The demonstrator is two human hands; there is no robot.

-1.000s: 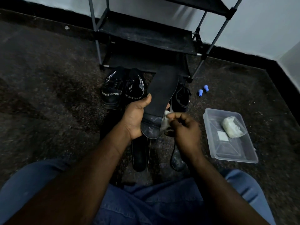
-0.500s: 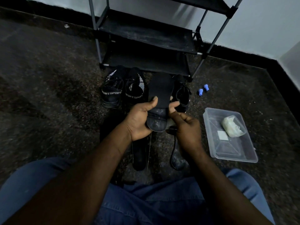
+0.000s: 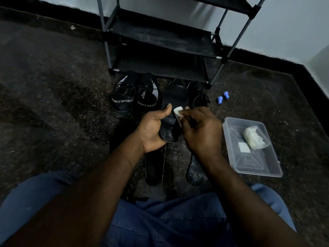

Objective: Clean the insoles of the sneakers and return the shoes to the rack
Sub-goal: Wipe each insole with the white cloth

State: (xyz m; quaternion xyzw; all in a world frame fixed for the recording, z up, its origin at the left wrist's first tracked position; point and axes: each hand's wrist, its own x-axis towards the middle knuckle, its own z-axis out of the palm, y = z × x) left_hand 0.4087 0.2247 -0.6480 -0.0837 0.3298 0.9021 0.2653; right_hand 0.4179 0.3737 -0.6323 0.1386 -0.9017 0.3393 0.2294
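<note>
My left hand point(image 3: 153, 129) grips a black insole point(image 3: 171, 106) by its heel end, thumb on top. My right hand point(image 3: 201, 131) pinches a small white wipe point(image 3: 178, 112) and presses it on the insole's middle. Behind them stand a pair of black sneakers marked SPORT point(image 3: 135, 97) and another black sneaker point(image 3: 197, 95). More black insoles lie on the floor below my hands, one on the left point(image 3: 153, 168) and one on the right point(image 3: 195, 172). The black shoe rack point(image 3: 160, 41) stands at the wall, its lower shelves bare.
A clear plastic tub point(image 3: 256, 168) on the floor at the right holds a white wad of wipes point(image 3: 254, 138) and a small white square. Two small blue caps point(image 3: 222, 97) lie near the rack's right leg. My knees in blue jeans fill the bottom of the view.
The insole has tilted down and lower in my left hand. My right hand with the wipe has moved up from the heel end to the insole's middle.
</note>
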